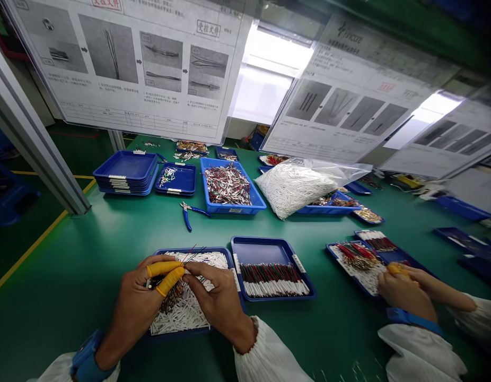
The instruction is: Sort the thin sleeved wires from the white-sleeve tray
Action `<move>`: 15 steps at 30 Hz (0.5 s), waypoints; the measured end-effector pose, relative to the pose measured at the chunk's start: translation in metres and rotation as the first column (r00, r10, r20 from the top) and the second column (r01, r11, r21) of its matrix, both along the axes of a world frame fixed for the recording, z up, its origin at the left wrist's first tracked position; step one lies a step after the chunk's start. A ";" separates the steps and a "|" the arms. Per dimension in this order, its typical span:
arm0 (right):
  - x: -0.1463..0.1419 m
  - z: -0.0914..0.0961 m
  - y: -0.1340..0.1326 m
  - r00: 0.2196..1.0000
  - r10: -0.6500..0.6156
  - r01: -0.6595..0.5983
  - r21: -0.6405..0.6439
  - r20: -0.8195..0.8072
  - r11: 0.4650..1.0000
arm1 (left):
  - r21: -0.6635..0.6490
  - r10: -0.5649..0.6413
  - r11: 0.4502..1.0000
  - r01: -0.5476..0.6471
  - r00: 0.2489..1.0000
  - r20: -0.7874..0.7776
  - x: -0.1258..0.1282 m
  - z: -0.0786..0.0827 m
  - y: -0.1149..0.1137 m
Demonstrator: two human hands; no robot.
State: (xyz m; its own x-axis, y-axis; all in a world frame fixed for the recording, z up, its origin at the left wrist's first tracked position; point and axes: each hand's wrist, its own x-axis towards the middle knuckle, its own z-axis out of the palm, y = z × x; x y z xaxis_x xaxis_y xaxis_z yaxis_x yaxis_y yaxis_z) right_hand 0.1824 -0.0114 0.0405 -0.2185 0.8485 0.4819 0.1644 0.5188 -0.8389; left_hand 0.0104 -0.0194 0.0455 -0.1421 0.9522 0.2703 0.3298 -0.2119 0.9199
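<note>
Wires [189, 254] over tray [231, 260] of white tubes [190, 313], blue-handled pliers [187, 217] beyond.

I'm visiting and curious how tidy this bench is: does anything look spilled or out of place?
Slightly. Small white pieces lie loose on the green table toward the back, outside any tray, like a small spill. A full plastic bag also slumps partly over a blue tray. I see no obvious damage.
</note>
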 end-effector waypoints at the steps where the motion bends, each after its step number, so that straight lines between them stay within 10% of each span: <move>1: 0.001 0.000 0.000 1.000 0.008 -0.008 -0.037 0.000 0.999 | -0.011 -0.004 1.000 0.004 1.000 0.006 0.000 -0.001 0.000; 8: 0.011 0.006 0.009 0.926 -0.111 -0.036 -0.376 -0.361 0.926 | -0.092 -0.005 0.996 0.005 1.000 0.001 -0.002 -0.004 0.002; 15: 0.018 0.011 0.012 0.832 -0.168 -0.088 -0.425 -0.528 0.901 | -0.139 -0.038 0.990 0.034 0.999 -0.030 -0.001 -0.006 0.002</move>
